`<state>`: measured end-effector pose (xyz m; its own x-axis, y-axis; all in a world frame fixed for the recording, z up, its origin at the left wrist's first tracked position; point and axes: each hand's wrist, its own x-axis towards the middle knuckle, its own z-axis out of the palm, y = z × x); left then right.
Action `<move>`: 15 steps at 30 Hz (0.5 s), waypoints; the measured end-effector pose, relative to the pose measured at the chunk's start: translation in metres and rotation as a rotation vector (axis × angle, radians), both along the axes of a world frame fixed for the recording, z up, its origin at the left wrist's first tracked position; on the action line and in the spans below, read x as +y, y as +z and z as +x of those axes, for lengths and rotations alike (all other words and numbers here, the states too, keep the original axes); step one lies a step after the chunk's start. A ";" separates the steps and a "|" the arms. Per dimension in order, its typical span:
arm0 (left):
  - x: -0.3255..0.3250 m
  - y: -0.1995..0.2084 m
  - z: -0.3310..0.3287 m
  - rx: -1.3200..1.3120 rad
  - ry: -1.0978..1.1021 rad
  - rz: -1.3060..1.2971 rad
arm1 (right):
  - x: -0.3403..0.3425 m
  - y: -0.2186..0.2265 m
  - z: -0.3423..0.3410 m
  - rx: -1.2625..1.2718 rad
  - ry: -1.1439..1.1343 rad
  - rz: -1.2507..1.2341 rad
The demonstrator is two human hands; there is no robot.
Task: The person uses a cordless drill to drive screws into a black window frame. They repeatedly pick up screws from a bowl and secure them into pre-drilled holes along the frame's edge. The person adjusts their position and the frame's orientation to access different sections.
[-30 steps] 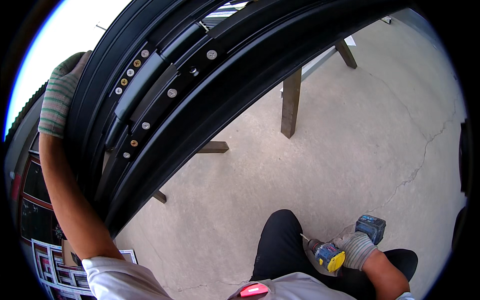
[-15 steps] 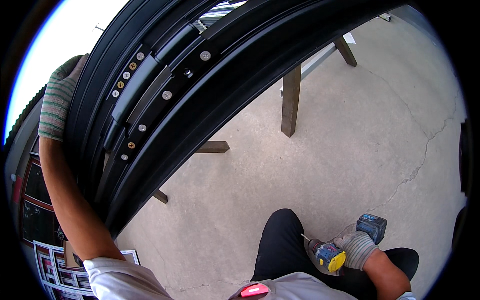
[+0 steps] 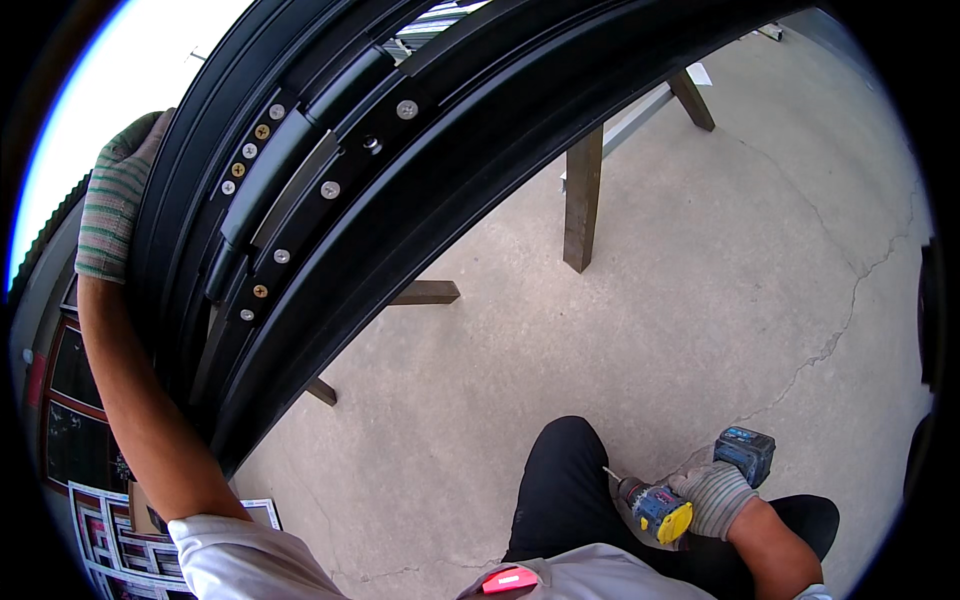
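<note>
Moved since a second ago: the hinge [image 3: 265,178] and screws [image 3: 330,190] on the big dark frame [image 3: 480,170] sit slightly farther left, and the strip [image 3: 295,190] beside the hinge looks paler; the right hand and drill look nearly unchanged.
Far left: a window with reddish-brown bars [image 3: 78,405], and below it a pile of pale frames [image 3: 115,545].
Left hand: the hand [image 3: 113,205] in a striped knit glove, arm raised, against the outer edge of the dark frame; its fingertips are hidden — I cannot tell how firmly they grip.
Dark frame: slants from lower left to the top right, high in front of the person.
Hinge and screws: the hinge is a dark tube set along the frame, with silver and brass-coloured screw heads in a row on either side.
Legs of the stand: brown legs [image 3: 583,200] stick out below the frame, over a cracked grey floor [image 3: 700,300].
Lap: dark trousers [image 3: 555,480], knees bent.
Drill: the drill [image 3: 650,505] is over the lap, between the knees — bit toward the upper left, yellow patch at its back.
Right hand: the gloved hand [image 3: 712,497] has its fingers wrapped around the drill's handle, the blue-black battery [image 3: 745,455] just beyond.
</note>
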<state>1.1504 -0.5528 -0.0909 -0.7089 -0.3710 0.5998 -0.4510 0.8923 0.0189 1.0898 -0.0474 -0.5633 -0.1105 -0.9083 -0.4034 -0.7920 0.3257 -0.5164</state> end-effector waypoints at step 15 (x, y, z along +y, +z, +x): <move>0.005 0.018 0.008 0.003 -0.004 0.004 | -0.008 0.001 0.003 -0.022 0.019 -0.025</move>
